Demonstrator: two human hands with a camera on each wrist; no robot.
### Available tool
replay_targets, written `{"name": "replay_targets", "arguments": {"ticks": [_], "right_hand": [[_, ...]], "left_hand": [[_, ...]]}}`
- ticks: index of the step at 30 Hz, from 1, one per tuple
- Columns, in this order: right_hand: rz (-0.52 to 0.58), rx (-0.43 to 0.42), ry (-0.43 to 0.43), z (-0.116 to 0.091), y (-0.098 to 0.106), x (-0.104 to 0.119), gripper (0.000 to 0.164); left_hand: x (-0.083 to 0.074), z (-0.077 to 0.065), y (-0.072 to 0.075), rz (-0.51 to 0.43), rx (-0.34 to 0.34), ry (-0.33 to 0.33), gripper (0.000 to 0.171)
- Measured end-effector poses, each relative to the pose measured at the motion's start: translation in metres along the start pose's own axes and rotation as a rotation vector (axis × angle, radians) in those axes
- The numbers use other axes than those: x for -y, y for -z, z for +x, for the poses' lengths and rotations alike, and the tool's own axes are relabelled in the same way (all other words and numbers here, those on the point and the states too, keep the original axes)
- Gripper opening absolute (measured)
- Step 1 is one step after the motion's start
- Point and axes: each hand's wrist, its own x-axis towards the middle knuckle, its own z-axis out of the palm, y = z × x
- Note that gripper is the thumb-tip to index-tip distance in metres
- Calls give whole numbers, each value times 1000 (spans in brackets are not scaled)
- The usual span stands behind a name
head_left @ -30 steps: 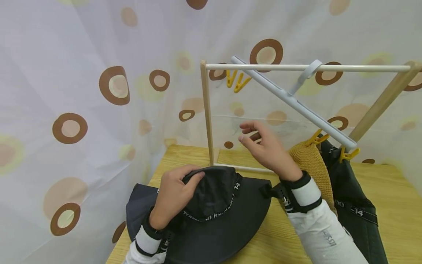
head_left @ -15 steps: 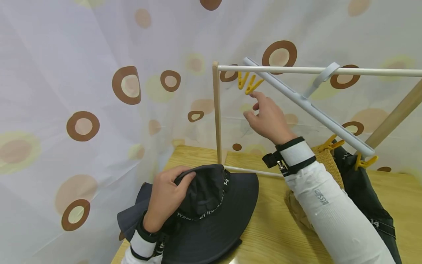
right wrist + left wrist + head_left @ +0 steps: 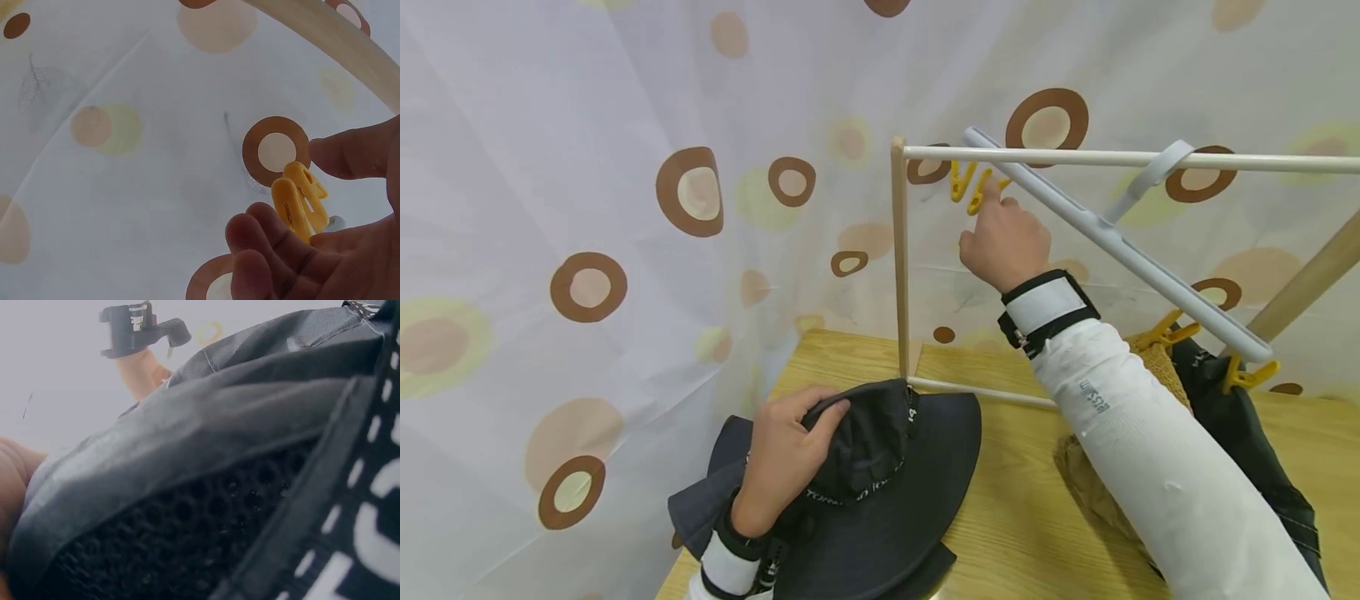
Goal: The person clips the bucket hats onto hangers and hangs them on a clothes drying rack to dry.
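Observation:
In the head view my left hand (image 3: 782, 462) pinches the crown of a black wide-brimmed hat (image 3: 887, 533) between thumb and fingers. Mesh lining and white-lettered trim of this hat (image 3: 187, 525) fill the left wrist view. My right hand (image 3: 1006, 242) is raised to the left end of a white hanger (image 3: 1097, 225), where two yellow clothespins (image 3: 958, 182) hang. In the right wrist view the clothespins (image 3: 292, 206) lie between my thumb (image 3: 356, 153) and loosely bent fingers, with the thumb apart from them.
The hanger hooks over a white rail (image 3: 1075, 157) on a wooden-post rack (image 3: 901, 267). At its right end, yellow clothespins (image 3: 1247, 375) hold a mustard knitted item (image 3: 1165, 371) and a black hat (image 3: 1225, 433). A dark blue brim (image 3: 700, 508) lies left on the wooden table (image 3: 1000, 517).
My right hand has risen from below the hanger to the hanging clothespins at its left end. The left hand keeps its pinch on the hat, which has shifted slightly left in view.

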Motion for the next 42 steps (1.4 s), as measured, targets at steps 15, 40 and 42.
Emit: {"name": "replay_targets", "arguments": {"ticks": [15,40,42], "right_hand": [[-4,-137,-36,-18,-13,-14,37],[222,-332,145,-47,-26,-39,25],[248,-313,153,-48,-25,-41,24]], "left_hand": [[-3,4,-6,-6,23,-41,7],[-2,84,-102,-343,485,-216,14],[1,87,-115,-377,537,-222,15]]}}
